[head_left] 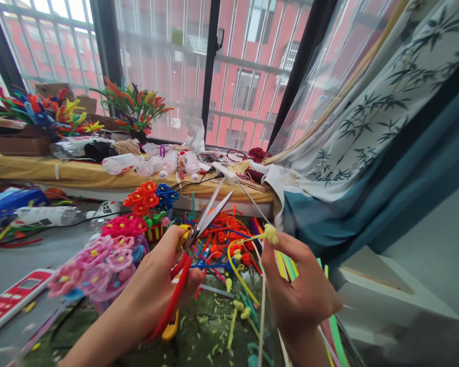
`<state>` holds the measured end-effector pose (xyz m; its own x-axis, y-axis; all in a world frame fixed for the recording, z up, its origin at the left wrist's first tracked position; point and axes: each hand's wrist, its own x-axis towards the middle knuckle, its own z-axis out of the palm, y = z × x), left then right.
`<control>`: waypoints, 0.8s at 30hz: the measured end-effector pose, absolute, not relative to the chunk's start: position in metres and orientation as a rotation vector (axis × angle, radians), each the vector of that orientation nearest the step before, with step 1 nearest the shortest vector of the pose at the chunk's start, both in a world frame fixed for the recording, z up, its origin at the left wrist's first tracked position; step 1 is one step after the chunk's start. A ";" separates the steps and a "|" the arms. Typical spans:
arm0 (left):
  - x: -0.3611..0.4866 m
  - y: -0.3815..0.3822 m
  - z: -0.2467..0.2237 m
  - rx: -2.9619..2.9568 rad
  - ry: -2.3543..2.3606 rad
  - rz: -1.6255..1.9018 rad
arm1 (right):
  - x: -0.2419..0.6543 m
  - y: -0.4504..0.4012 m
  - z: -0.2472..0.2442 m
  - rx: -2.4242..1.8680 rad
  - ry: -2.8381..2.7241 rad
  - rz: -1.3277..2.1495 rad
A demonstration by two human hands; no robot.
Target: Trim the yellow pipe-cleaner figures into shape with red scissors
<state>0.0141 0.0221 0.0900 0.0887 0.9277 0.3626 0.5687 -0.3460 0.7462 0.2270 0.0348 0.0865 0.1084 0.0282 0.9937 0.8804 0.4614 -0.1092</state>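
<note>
My left hand point(158, 285) is closed on red-handled scissors point(181, 290), whose blades stand slightly apart and point up and away. Between the thumb and fingers of my right hand point(296, 278) is a yellow pipe cleaner point(248, 238) with a fluffy pale yellow tip. The scissor blades are apart from it, to its left. Below the hands, short pale yellow pieces point(233, 326) with knobbed ends lie on the dark green table point(199, 346) among yellow fuzz clippings.
Pink and purple pipe-cleaner flowers point(99, 265) stand at left, with orange flowers point(141, 198) behind. Red and orange pipe cleaners point(229, 227) heap beyond the hands. A red-and-white remote-like device point(17, 298) lies far left. Plastic bottles point(48, 216) and a sill point(72, 173) are farther back.
</note>
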 end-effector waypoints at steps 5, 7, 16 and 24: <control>0.014 0.022 0.091 2.121 1.587 0.833 | 0.230 0.038 0.085 -0.915 -1.275 -0.771; 0.015 0.021 0.093 2.154 1.575 0.751 | 0.230 0.039 0.085 -0.915 -1.259 -0.803; 0.022 0.017 0.095 2.229 1.645 0.586 | 0.228 0.041 0.082 -0.823 -1.244 -0.737; 0.020 0.016 0.095 2.275 1.588 0.574 | 0.225 0.044 0.074 -0.725 -1.174 -0.629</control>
